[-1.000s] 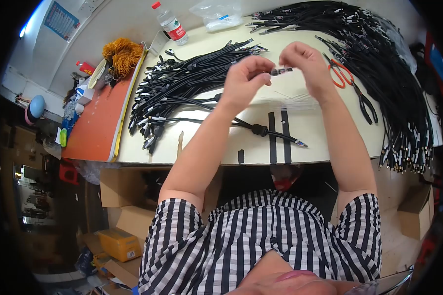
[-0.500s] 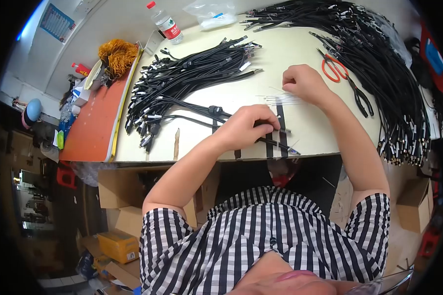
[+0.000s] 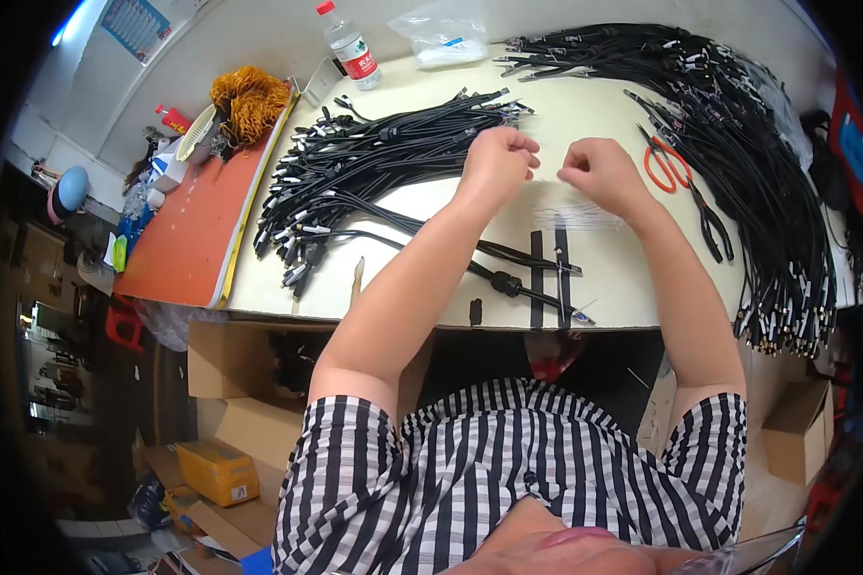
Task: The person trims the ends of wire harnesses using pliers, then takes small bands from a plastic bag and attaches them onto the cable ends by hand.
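My left hand (image 3: 497, 171) is raised over the right end of a black cable bundle (image 3: 379, 158), its fingers curled together. Across a small gap, my right hand (image 3: 604, 174) has thumb and fingers drawn into a pinch. Anything between the fingertips of either hand is too small to make out. Below my right hand lie thin pale wire-like strips (image 3: 577, 219) on the table. Nearer the front edge, a few black cables with a thick bead-like lump (image 3: 505, 283) stretch across dark tape strips (image 3: 536, 287), touched by neither hand.
Orange-handled scissors (image 3: 664, 169) and black-handled pliers (image 3: 711, 230) lie right of my right hand. A large pile of black cables (image 3: 772, 230) covers the right side. A water bottle (image 3: 352, 50) and plastic bag (image 3: 441, 38) stand behind. An orange board (image 3: 187, 225) is at left.
My left hand has let go of the black cables near the front edge and moved up and away, close to my right hand. My right hand has lifted slightly off the thin strips.
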### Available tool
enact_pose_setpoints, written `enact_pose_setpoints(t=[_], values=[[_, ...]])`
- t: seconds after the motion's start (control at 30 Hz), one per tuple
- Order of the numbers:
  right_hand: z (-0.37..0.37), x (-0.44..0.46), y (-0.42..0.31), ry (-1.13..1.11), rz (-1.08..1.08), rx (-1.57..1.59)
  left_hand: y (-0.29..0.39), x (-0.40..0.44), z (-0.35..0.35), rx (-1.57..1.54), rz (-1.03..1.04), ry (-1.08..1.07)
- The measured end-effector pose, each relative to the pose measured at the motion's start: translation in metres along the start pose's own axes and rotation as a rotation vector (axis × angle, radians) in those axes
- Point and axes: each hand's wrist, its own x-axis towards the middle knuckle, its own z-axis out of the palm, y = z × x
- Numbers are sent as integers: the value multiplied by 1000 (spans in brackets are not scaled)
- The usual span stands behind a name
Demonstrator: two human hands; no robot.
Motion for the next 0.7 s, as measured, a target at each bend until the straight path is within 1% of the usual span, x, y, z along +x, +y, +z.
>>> enact_pose_setpoints(t=[0.03, 0.1, 0.17, 0.2, 0.27, 0.3, 0.33, 0.37, 0.4, 0.43, 0.47, 0.5, 0.53, 0.57, 0.63, 0.7], values=[[1, -2, -2, -1, 3, -1, 1, 5, 2, 32, 51, 54], [5, -4, -8, -156, 3, -297, 2, 10, 5, 33, 45, 61], [8, 2, -8, -170, 1, -312, 3, 10, 5, 33, 119, 44], [9, 6, -6, -198, -36, -305, 1, 10, 5, 33, 120, 50], [10, 15, 2, -219, -80, -299, -7, 8, 5, -64, 164, 148], [7, 20, 2, -171, -82, -46, -10, 7, 5, -60, 175, 154], [6, 25, 2, -126, -84, 207, -14, 5, 5, -135, 152, 166], [4, 30, 2, -120, -96, 206, -17, 4, 4, -210, 131, 177], [-1, 28, -6, -114, -87, 329, -13, -1, 4, -299, 109, 127], [-2, 24, -12, -110, -74, 453, -13, -2, 4, -300, 112, 131], [1, 22, -12, -112, -77, 451, -14, -3, 5, -438, 118, 103], [6, 20, -12, -87, -87, 534, -14, -3, 5, -575, 124, 73], [9, 18, -11, -62, -96, 616, -15, -3, 4, -645, 128, 38], [10, 17, -9, -62, -97, 616, -16, -2, 3, -645, 129, 38], [12, 12, -7, -71, -41, 790, -16, -4, 2, -639, 167, 20], [13, 8, -5, -86, -32, 802, -14, -7, 2, -618, 172, 30]])
